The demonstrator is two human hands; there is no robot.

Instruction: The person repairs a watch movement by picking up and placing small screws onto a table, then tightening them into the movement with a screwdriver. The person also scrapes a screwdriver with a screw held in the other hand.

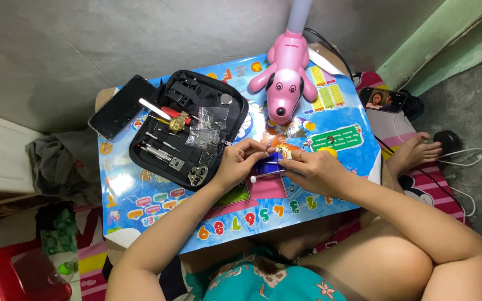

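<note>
A low table (140,195) under a bright, glossy children's number-and-letter mat carries an open black zip tool case (196,100) near its far-left corner — a dark phone (119,107) beside it — and a pink plastic dog-shaped lamp (284,78) at the far edge.

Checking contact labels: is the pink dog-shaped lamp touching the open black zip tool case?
Apart. The head view shows bare colourful mat between the pink dog-shaped lamp and the open black zip tool case.

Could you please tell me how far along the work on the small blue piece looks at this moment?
Done: the black tool case lies open with tools and small clear bags out. In hand: the left hand and right hand both pinch a small blue piece, a thin white-tipped tool beneath it. Left: the piece is not yet put down; how much remains cannot be told.
</note>
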